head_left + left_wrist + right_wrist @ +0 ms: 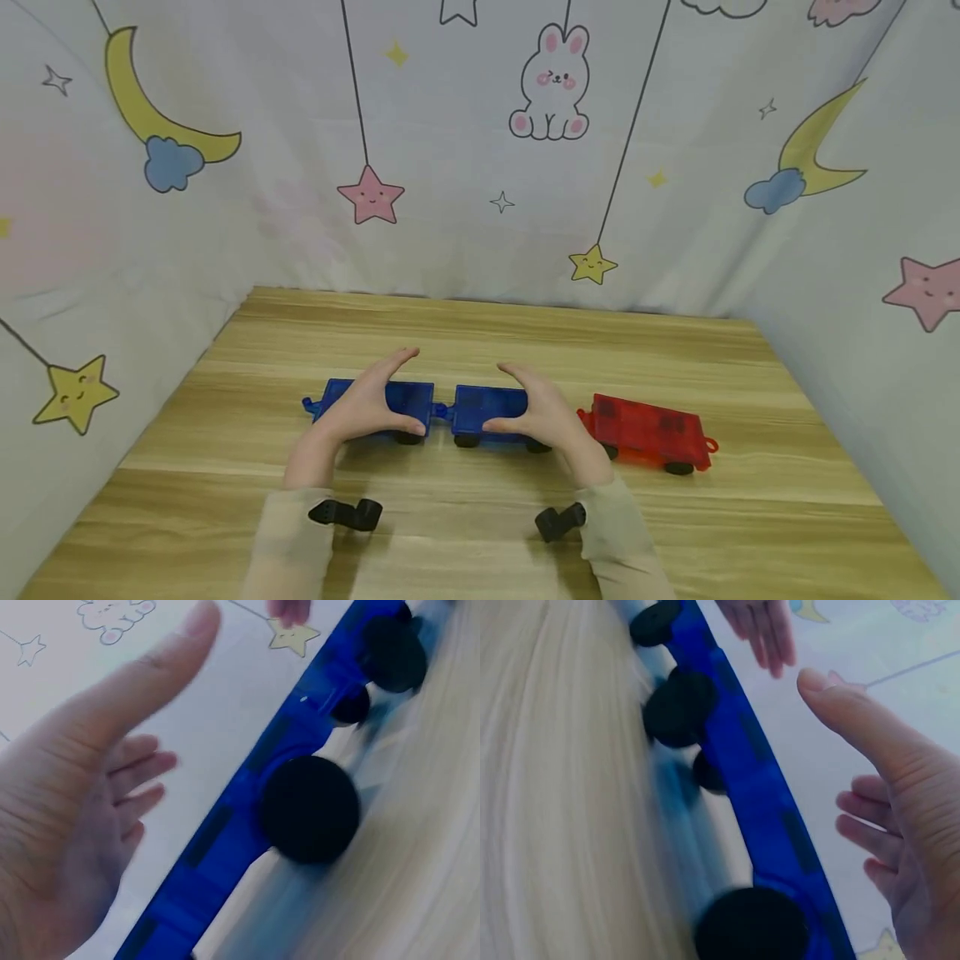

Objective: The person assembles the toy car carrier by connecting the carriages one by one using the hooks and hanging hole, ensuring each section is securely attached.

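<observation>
Two blue translucent toy train cars with black wheels stand end to end on the table. Between the left blue car [412, 400] and the right blue car [480, 408] their couplings meet. My left hand [363, 408] is over the left car, thumb and fingers spread wide apart. Over the right car, my right hand [546, 417] is spread the same way, its thumb in front of the car's top. Both wrist views show the hands above the car tops with nothing gripped: the left thumb [150, 690] and the right thumb [862, 720] are extended.
A red toy train car [648, 429] stands right of the blue ones, slightly angled, with a hook at its left end and a ring at its right. A patterned cloth [465, 242] encloses the wooden table [450, 525] at the back and sides.
</observation>
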Motion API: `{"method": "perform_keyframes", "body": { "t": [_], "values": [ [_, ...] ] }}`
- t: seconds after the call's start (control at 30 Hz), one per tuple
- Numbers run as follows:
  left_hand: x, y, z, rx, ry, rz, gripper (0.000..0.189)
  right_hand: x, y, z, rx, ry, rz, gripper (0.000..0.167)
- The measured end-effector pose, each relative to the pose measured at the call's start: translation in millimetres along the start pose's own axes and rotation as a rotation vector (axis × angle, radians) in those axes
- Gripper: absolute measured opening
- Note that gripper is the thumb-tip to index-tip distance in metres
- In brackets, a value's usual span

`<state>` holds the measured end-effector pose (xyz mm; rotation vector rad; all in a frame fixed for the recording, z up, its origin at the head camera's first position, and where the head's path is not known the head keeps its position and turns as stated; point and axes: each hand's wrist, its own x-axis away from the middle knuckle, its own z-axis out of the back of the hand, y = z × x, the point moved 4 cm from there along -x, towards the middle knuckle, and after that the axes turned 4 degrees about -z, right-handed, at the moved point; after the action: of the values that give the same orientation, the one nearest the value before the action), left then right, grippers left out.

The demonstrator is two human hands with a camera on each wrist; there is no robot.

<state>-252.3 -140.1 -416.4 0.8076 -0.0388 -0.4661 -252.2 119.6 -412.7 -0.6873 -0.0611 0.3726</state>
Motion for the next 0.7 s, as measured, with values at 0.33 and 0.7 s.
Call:
{"method": "perform_keyframes", "body": {
  "t": [0.33,0.7],
  "values": [
    [-12.3,16.0,-17.7,0.045,0.076,-0.095,0.12,14.8,20.2,33.8,-0.016,0.088,-0.028,0.095],
    [-32.2,38.0,-48.5,0.004,0.035,-0.105,0.126,29.0,58.7,59.6,0.009,0.138,-0.099,0.097]
  ]
}}
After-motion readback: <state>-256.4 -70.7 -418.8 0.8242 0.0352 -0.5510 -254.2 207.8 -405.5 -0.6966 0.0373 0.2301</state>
